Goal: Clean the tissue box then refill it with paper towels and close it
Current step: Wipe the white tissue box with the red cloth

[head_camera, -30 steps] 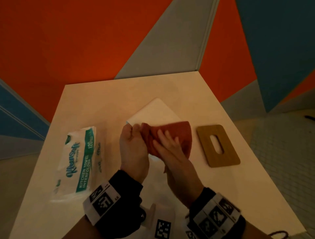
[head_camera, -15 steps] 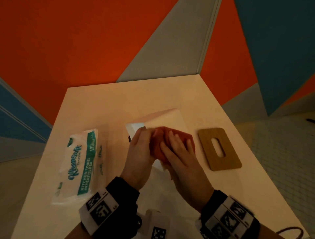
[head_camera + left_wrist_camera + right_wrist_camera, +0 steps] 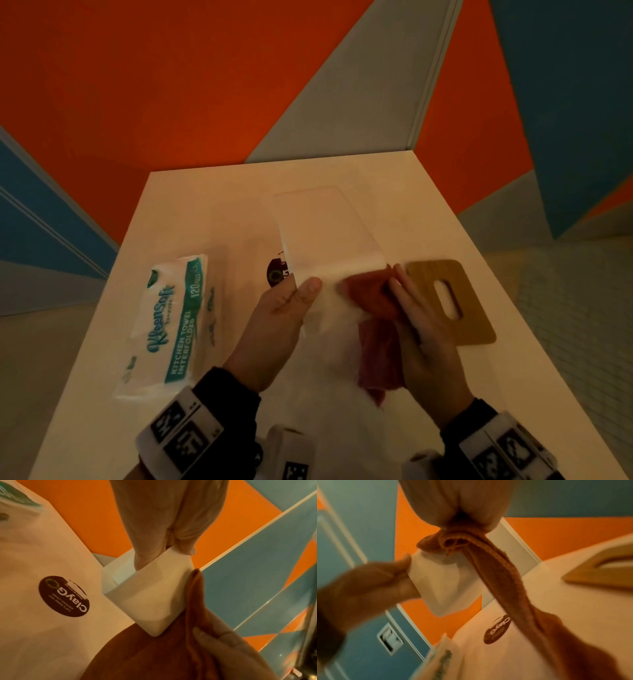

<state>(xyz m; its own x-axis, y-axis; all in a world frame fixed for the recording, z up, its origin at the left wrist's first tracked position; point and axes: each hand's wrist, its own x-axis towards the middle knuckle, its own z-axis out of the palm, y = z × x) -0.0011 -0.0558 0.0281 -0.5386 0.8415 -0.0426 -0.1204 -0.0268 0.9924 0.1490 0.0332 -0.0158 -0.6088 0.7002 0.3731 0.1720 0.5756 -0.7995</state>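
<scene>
Right now I see the white table (image 3: 212, 212) filling most of the head view, with everything I need laid out on it. On my left lies the pack of paper towels (image 3: 171, 325), still sealed as far as I can tell; it looks soft and light, and I judge it will sag unless taken across its middle. The tissue box (image 3: 325, 233) is lifted off the table and tipped away from me, a white, stiff-walled shell that I judge light and rather smooth, so it could slip under sideways rubbing. My left hand (image 3: 274, 329) holds it by the near rim, thumb on the outside wall and fingers tucked inside the opening, as the left wrist view shows. That rim seems the sensible place to hold, since the walls stay free for wiping. My right hand (image 3: 424, 335) is closed around the red cloth (image 3: 373, 298), bunched between thumb and fingers and pressed against the near end wall of the box, its loose tail hanging down. The cloth is limp and folds on itself. On my right the wooden lid (image 3: 452, 301) with its slot lies flat on the table, just beyond my right hand. A round dark sticker (image 3: 64, 597) sits on the table just left of the box.
</scene>
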